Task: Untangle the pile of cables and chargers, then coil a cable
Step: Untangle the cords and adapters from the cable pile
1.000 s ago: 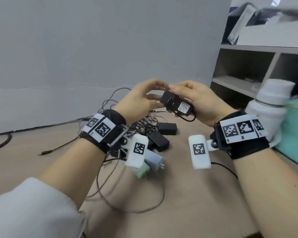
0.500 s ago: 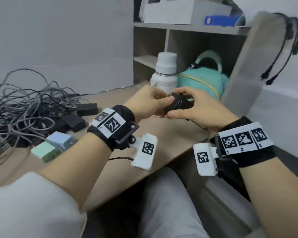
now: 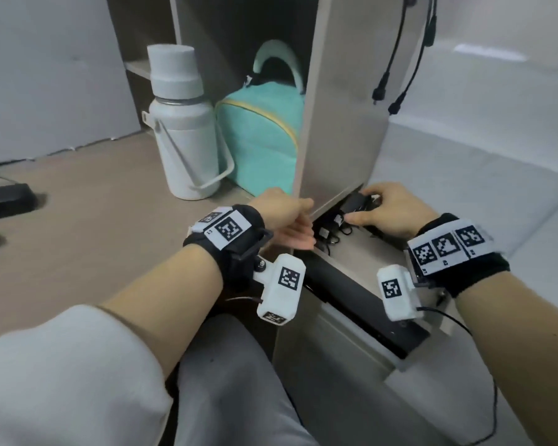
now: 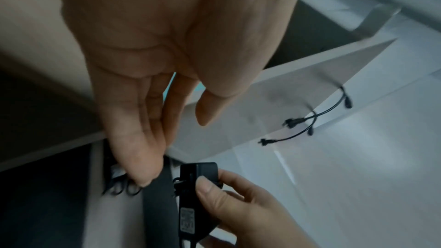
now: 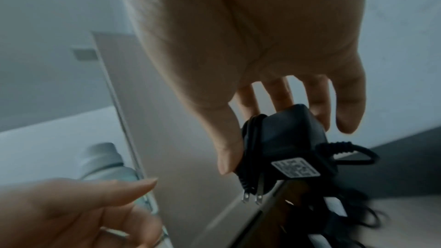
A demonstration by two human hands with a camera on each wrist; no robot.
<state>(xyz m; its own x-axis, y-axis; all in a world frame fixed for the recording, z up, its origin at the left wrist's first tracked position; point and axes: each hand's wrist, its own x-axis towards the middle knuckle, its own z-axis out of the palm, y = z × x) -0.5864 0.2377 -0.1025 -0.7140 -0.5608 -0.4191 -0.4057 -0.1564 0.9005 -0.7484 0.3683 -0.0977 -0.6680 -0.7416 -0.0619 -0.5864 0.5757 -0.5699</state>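
At the far left edge of the head view a black power brick [image 3: 5, 199] lies on the tan desk [image 3: 94, 220]. Right of it, in the upper middle, a white flask [image 3: 182, 123] stands upright beside a teal bag [image 3: 261, 140], both in the open bottom compartment of a shelf unit [image 3: 345, 101].

In the middle of the frame the left hand [image 3: 287, 220] hangs at the desk's right edge, fingers straight and loosely together, holding nothing; in the left wrist view its fingertips [image 4: 140, 174] are down by some small black cable loops [image 4: 124, 189], contact unclear.

Just right of it, the right hand [image 3: 390, 209] grips a black charger [image 3: 356, 201] between thumb and curled fingers, low beside the shelf unit's side panel. In the right wrist view the charger [image 5: 286, 142] has its cable wound round the body, its long axis running from upper right to lower left, and its two metal prongs [image 5: 251, 195] pointing down and left. Its white label [image 5: 294, 167] faces the camera. Beneath the hand lies a narrow open compartment [image 3: 384, 252] with more black chargers and coiled cables [image 3: 331, 228] in it.

In the upper right two black cable ends [image 3: 387, 91] dangle down the side panel.
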